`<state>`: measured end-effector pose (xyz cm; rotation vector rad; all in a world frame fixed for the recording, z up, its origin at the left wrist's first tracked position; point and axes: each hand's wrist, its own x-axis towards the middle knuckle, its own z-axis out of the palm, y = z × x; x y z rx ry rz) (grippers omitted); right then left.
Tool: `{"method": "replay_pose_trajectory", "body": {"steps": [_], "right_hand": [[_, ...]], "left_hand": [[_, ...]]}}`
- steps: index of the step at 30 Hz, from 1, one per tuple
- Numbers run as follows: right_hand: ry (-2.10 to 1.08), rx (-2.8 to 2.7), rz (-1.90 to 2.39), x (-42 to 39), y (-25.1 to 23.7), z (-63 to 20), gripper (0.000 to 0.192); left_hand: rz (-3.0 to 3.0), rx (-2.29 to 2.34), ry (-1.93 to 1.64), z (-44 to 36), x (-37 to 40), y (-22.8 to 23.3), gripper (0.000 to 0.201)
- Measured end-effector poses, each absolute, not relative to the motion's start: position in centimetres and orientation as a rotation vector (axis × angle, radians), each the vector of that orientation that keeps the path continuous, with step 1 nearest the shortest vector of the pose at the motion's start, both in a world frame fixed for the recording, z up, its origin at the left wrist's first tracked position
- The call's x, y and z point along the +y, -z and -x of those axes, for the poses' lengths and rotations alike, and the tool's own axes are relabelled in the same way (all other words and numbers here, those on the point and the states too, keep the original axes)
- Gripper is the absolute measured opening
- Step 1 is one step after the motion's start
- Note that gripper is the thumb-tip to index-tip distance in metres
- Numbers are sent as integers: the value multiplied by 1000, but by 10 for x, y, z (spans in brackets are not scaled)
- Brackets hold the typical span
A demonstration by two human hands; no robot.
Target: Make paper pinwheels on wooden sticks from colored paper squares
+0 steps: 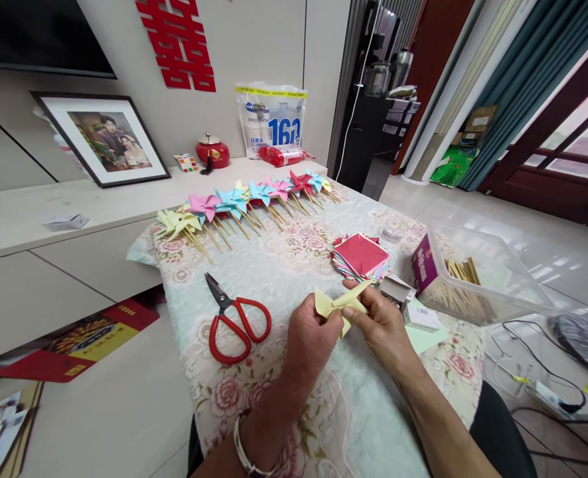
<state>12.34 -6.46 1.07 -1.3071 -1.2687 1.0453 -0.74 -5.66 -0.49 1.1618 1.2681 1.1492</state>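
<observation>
Pale yellow paper (344,299), corners curled inward; left hand (312,335), right hand (382,325) closed, pinching it

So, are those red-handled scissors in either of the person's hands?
No, the scissors lie on the floral tablecloth, while the left hand and right hand both hold the folded yellow paper.

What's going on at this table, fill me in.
A person has a folded piece of yellow paper in the grip of both hands, the left hand on one side and the right hand on the other. Red-handled scissors lie to the left, not in use. Pinwheels on sticks lie in a row toward the table's far side. Beyond the hands sits a stack of paper squares, red on top.
</observation>
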Motion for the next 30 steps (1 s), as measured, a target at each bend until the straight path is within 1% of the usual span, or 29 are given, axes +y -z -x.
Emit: {"method": "replay_pose_trajectory", "body": {"steps": [15, 17, 22, 24, 30], "right_hand": [[-1067, -1276, 1304, -64, -8, -126, 44], [-1111, -1229, 1286, -63, -7, -126, 43], [-1293, -1053, 1174, -59, -2, -128, 39], [-1360, -1015, 1124, -59, -2, -128, 37], [-1447, -1002, 1070, -61, -14, -126, 30]], "left_hand": [[-1070, 1178, -1142, 8, -57, 0, 15], [-1010, 1125, -1137, 8, -56, 0, 18], [-808, 956, -1089, 8, -53, 0, 37], [-774, 935, -1066, 9, -52, 2, 39], [-812, 949, -1102, 13, -53, 8, 27]]}}
